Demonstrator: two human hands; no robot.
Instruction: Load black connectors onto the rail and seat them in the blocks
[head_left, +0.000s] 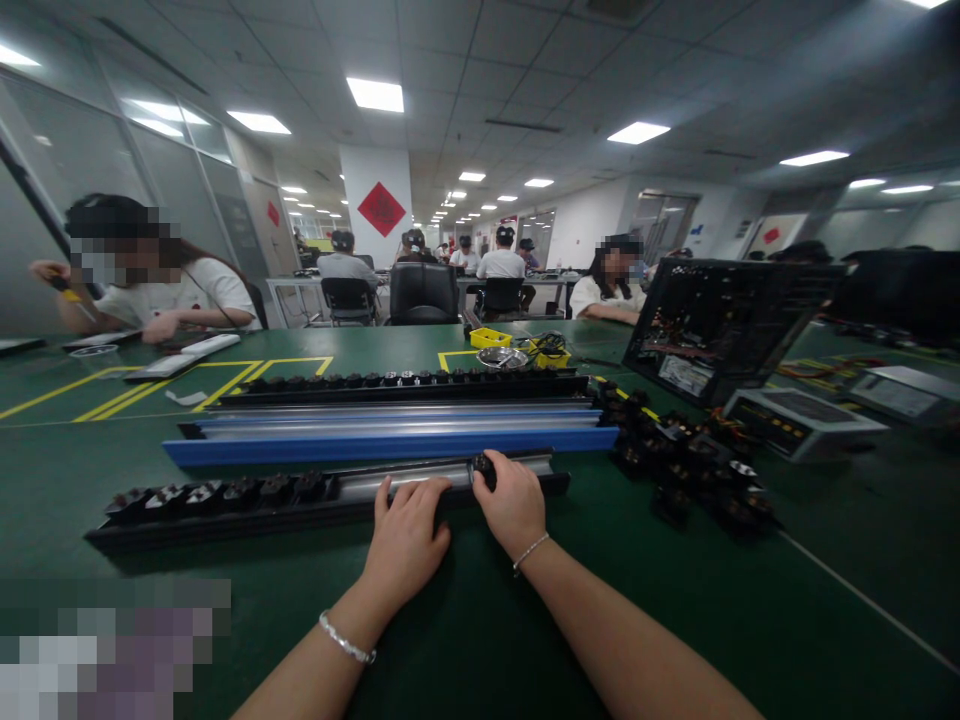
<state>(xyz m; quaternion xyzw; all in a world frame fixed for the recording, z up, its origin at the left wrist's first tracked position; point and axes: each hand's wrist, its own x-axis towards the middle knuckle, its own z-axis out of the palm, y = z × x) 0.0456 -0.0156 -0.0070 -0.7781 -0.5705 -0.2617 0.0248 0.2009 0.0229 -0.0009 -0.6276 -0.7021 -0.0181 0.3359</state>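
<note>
A long black channel rail (247, 530) lies across the green table in front of me. Several small black modules (240, 490) sit in a row in its left part, and bare metallic trough shows farther right. My left hand (409, 525) has its fingers hooked over the rail's near edge, thumb low on the near side. Near the right end, my right hand (514, 500) pinches a small dark module (484, 468) at the trough, mostly hidden by the fingers. Similar black modules (697, 460) are heaped on the table to the right.
Behind the rail lie blue-edged metal channels (390, 448) and another filled black rail (405, 385). An open computer case (720, 320) and a power supply (802, 425) stand right. A metal dish (502, 357) and yellow bins (491, 338) are farther back. Co-workers sit around.
</note>
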